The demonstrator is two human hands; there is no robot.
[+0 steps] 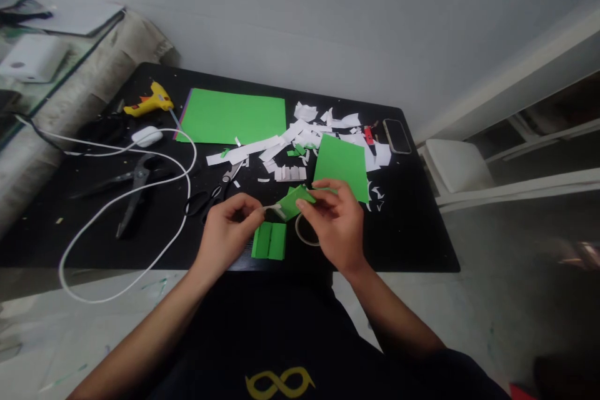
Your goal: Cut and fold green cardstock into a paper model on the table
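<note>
My right hand (338,225) is closed on a small folded piece of green paper (291,201), gripping its right side between thumb and fingers. My left hand (234,225) pinches the end of a thin whitish strip (274,207), whose other end touches the green piece; it looks like tape, though I cannot be sure. Below the strip, another folded green paper piece (269,241) lies on the black table (403,231). A ring (300,232), apparently a tape roll, is partly hidden behind my right hand. Scissors (210,195) lie just beyond my left hand.
White paper scraps (269,149) spread over the middle. Green sheets (234,115) lie at the back, a smaller green sheet (341,165) nearer. A yellow glue gun (152,100), pliers-like tool (135,184) and looped white cable (187,187) sit left; a phone (396,136) right.
</note>
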